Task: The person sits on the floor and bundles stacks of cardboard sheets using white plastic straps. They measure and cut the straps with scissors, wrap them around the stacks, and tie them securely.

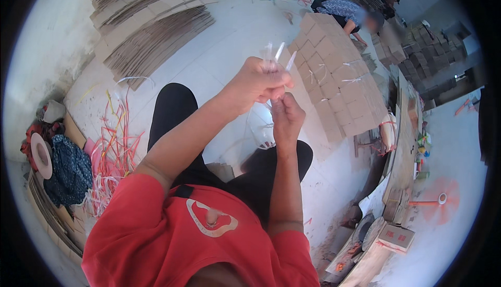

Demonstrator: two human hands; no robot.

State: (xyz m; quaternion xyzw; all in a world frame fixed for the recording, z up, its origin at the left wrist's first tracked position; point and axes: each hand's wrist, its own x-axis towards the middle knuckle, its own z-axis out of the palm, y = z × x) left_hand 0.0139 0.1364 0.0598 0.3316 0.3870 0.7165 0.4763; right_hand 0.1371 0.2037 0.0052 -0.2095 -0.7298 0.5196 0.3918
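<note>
My left hand [265, 80] is closed around a small bunch of translucent white plastic strips [279, 52], whose ends stick up past the fingers. Just below it and to the right, my right hand [288, 115] is pinched, its fingertips close against the left hand. A loose loop of white strip [255, 125] hangs beneath the hands, above the floor between my knees. What exactly lies between the right fingertips is mostly covered by the fingers.
Flat cardboard stacks [162, 47] stand far left; a tied cardboard stack [334, 78] stands to the right. Behind it a person [344, 13] bends down. Tangled red and white strips [117, 156] lie left. An orange fan [441, 199] and small carton [395, 237] are at right.
</note>
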